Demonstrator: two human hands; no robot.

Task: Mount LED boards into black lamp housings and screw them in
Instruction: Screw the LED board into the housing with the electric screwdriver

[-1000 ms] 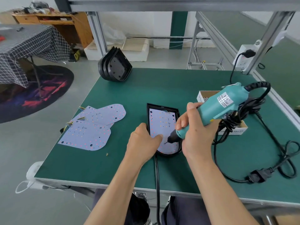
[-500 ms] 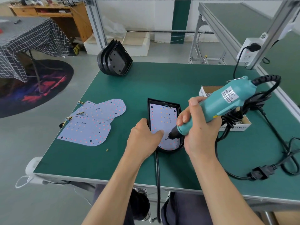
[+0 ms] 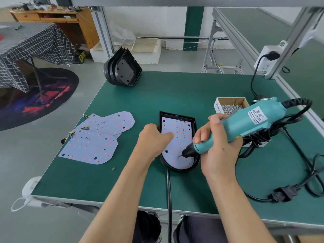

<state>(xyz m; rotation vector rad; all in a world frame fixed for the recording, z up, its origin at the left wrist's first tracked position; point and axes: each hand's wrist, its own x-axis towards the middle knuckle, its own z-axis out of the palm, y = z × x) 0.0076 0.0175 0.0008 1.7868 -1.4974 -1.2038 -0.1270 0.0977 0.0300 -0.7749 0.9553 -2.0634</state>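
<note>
A black lamp housing (image 3: pixel 193 122) lies at the middle of the green table with a white LED board (image 3: pixel 182 127) seated inside it. My left hand (image 3: pixel 152 141) rests on the housing's left edge, index finger pressing on the board. A teal electric screwdriver (image 3: pixel 245 123) is gripped in my right hand (image 3: pixel 219 148); its bit tip touches a screw near the board's rounded near end. A black cable runs from the housing over the table's front edge.
Loose LED boards (image 3: pixel 94 139) lie at the left. A stack of black housings (image 3: pixel 122 69) stands at the far left corner. A cardboard box of screws (image 3: pixel 231 106) sits behind the screwdriver. Coiled black power cords (image 3: pixel 284 195) cover the right side.
The screwdriver bit stays on the near end of the board, with my left finger holding the board down. The camera view has shifted slightly; hands have barely moved.
</note>
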